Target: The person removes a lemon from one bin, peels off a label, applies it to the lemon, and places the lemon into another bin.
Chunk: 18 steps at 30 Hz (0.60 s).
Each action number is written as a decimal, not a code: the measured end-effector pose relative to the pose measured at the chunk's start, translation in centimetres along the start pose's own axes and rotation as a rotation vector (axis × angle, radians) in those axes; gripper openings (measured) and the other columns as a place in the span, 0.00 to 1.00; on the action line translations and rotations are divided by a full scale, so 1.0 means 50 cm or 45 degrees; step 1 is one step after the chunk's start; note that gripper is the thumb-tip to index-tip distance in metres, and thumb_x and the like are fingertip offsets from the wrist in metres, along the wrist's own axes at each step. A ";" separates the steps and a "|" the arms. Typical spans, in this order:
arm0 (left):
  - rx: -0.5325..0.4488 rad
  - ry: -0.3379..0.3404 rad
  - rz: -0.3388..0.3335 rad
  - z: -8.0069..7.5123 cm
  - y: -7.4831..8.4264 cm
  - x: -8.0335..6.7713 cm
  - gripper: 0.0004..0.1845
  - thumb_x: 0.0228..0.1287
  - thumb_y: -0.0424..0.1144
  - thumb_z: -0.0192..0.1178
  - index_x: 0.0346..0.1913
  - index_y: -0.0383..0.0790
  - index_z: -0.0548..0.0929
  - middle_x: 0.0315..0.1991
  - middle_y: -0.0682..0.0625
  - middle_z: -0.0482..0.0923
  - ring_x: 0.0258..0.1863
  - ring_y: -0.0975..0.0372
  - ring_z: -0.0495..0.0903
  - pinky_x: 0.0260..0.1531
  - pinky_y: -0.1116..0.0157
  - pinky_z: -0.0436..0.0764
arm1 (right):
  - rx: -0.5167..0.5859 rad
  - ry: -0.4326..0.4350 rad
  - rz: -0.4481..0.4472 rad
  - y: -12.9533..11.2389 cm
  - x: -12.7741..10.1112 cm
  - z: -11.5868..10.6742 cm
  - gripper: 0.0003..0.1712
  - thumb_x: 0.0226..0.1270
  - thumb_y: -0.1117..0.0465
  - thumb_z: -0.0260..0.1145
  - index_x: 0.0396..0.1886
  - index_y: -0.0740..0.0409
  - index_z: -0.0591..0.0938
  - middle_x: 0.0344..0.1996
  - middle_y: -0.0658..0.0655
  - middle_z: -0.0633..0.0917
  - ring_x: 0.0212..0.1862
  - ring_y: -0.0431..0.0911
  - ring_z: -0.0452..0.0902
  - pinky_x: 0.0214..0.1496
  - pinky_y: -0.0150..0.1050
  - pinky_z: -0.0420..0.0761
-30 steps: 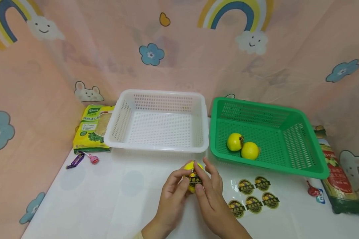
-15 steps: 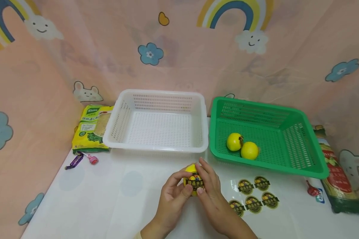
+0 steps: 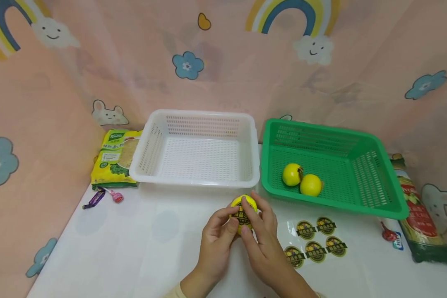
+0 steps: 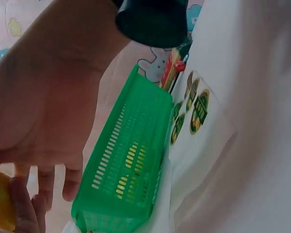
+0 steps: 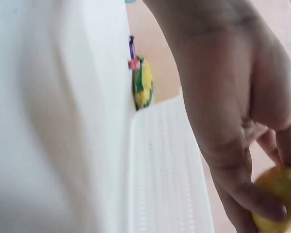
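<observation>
Your left hand (image 3: 214, 236) and right hand (image 3: 262, 238) both gripped the yellow fruit (image 3: 243, 212) with curled fingers, just before the white basket's (image 3: 193, 182) near rim. Bare table (image 3: 134, 248) lay to your left; the sticker sheet (image 3: 314, 242) lay near your right.

Three yellow fruits (image 3: 243, 205) are showing, two baskets (image 3: 197, 180), five stickers (image 3: 316, 238) lying at four o'clock.

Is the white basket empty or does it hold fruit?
Empty: the white basket shows only bare mesh floor. The two loose yellow fruits lie in the green basket.
</observation>
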<state>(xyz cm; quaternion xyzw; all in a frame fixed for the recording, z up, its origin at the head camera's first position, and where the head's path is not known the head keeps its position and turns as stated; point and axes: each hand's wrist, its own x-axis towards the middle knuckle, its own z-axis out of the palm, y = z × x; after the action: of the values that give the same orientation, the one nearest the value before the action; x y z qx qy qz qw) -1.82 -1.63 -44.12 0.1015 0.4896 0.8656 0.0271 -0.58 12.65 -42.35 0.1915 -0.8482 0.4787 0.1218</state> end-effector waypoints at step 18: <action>0.068 0.001 0.088 -0.009 -0.004 -0.005 0.19 0.78 0.26 0.56 0.64 0.46 0.80 0.74 0.40 0.67 0.55 0.54 0.83 0.50 0.63 0.86 | 0.023 0.010 0.159 -0.001 0.014 -0.003 0.39 0.82 0.65 0.50 0.86 0.56 0.48 0.80 0.64 0.56 0.76 0.61 0.51 0.67 0.75 0.59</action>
<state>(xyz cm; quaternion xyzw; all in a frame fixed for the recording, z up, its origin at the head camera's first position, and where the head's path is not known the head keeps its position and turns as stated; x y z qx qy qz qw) -1.69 -1.93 -44.53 0.1187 0.5087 0.8527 -0.0057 -1.20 12.62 -41.96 0.1375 -0.8536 0.4937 0.0934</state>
